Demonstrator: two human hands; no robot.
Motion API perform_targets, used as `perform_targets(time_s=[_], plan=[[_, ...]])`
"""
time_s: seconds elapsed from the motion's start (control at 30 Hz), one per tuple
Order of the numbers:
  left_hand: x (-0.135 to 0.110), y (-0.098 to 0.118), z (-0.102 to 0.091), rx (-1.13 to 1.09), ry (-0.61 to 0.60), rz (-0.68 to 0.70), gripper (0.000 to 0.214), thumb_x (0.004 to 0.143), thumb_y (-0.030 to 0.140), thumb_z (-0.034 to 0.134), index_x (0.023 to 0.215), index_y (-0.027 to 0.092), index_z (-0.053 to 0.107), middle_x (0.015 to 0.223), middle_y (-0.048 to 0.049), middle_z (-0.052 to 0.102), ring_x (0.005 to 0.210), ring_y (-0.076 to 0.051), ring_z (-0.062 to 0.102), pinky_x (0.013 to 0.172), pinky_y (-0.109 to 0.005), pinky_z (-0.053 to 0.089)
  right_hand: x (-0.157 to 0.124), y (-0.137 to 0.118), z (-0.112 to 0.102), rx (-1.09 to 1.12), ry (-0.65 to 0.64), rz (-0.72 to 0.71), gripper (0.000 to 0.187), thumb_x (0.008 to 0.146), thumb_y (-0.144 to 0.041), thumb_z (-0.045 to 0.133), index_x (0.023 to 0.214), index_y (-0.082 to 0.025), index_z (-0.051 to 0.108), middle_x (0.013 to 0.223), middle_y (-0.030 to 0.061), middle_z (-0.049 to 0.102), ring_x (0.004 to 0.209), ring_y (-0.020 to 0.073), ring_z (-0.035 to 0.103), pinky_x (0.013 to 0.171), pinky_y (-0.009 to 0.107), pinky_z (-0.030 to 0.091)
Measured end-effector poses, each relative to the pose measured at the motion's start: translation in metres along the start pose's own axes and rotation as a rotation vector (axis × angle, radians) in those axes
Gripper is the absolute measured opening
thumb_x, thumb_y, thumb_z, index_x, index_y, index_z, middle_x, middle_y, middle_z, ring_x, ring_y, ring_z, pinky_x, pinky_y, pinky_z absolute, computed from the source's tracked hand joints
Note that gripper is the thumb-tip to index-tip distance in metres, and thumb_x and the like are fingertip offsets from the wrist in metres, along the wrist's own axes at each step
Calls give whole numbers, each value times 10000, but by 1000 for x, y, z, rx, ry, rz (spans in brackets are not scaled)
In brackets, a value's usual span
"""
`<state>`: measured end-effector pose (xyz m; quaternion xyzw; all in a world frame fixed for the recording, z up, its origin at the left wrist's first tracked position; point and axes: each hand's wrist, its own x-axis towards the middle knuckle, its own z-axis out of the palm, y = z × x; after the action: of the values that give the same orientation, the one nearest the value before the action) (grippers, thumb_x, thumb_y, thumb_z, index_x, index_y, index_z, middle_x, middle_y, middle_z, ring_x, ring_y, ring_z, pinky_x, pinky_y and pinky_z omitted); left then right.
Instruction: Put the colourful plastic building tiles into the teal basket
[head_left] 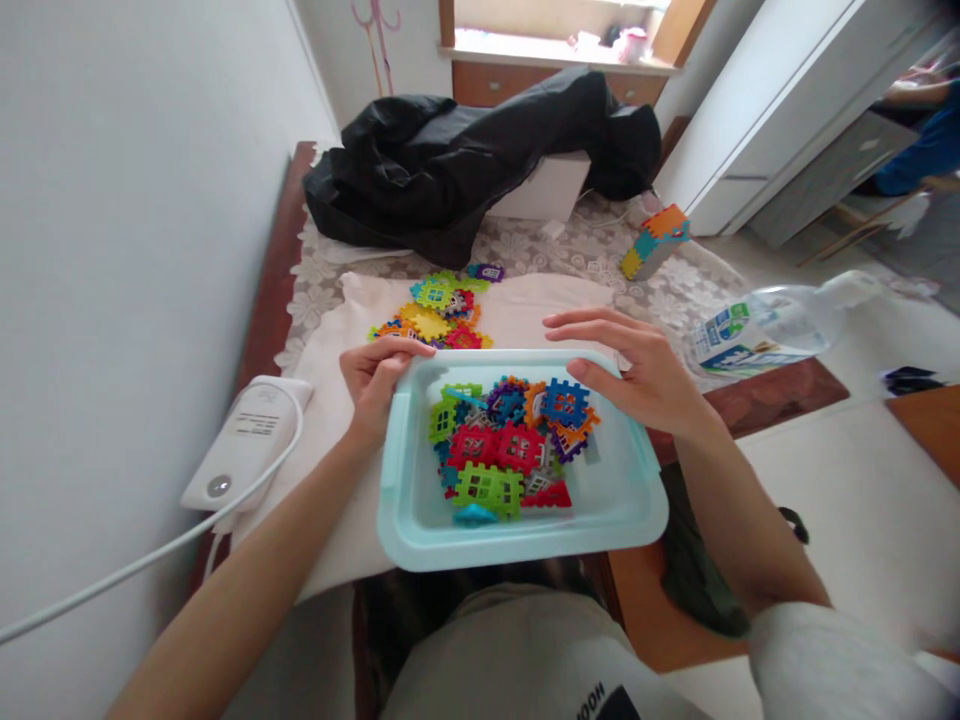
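Observation:
A light blue plastic bin (525, 555) is at the table's near edge, close to my body. Inside it lie several interlocking plastic building pieces (495, 450) in red, green, blue, orange, purple and grey. My left hand (379, 380) grips the bin's far left corner, fingers curled over the rim. Over the far right rim is my right hand (626, 365), its fingers spread and nothing in its grasp; whether its palm touches the rim I cannot tell. Just beyond the bin, a loose pile of similar pieces (431, 315) rests on a pale cloth (540, 300).
An assembled block shape (655, 243) stands at the right, behind a clear plastic bottle (772, 325). Black fabric (480, 150) covers the table's back. On the left lies a white device (244, 445) with a cable. Part of another person (919, 140) shows far right.

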<state>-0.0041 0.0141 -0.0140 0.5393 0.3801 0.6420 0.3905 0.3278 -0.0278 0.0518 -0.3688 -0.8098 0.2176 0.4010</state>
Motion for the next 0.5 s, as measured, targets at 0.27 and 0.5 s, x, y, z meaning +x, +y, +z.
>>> perform_targets(time_s=[0.27,0.5], plan=[[2,-4,0,3,2,-33,234,820,408,812,784,205,922,627,-40,703,531,-133,433,527,-284,264,-30,24,19,523,157,444,289,993,-432,868,1244,-290,864,1366,60,894,1332,301,817,1184,486,665],[11,-10,-6,34,119,-51,218,799,396,770,795,207,879,616,-18,630,551,-146,393,547,-317,231,18,50,31,625,211,416,262,894,-438,896,1079,-253,886,1201,54,907,1122,253,829,996,378,670]])
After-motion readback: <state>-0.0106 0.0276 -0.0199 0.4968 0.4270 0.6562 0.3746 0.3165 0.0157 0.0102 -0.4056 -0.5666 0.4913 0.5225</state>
